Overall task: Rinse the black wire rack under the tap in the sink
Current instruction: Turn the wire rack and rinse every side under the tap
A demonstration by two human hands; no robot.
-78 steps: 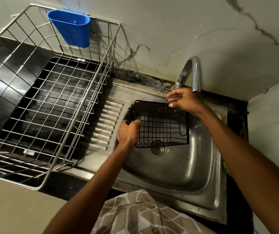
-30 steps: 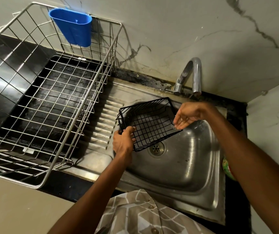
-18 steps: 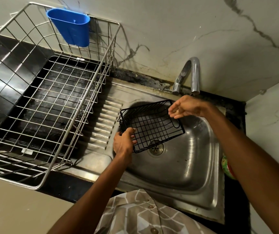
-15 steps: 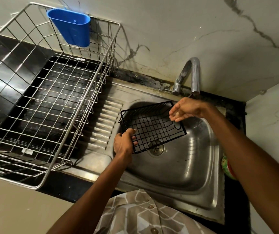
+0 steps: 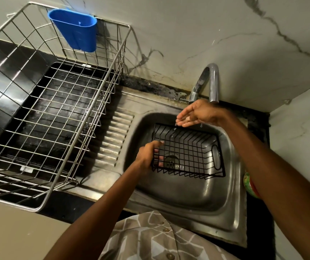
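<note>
The black wire rack sits open side up inside the sink, over the drain. The left hand has its grip curled round the rack's left edge. The right hand hovers above the rack's far edge, just under the tap, its grip loose, wet and holding nothing.

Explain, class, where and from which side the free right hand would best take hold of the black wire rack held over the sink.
Probably the oval wire handle loop on the short right end of the black wire rack, approached from the right. The left hand already grips the opposite left end, and the open right hand hovers above the back rim, so opposed ends would likely steady the rack over the steel sink.
</note>
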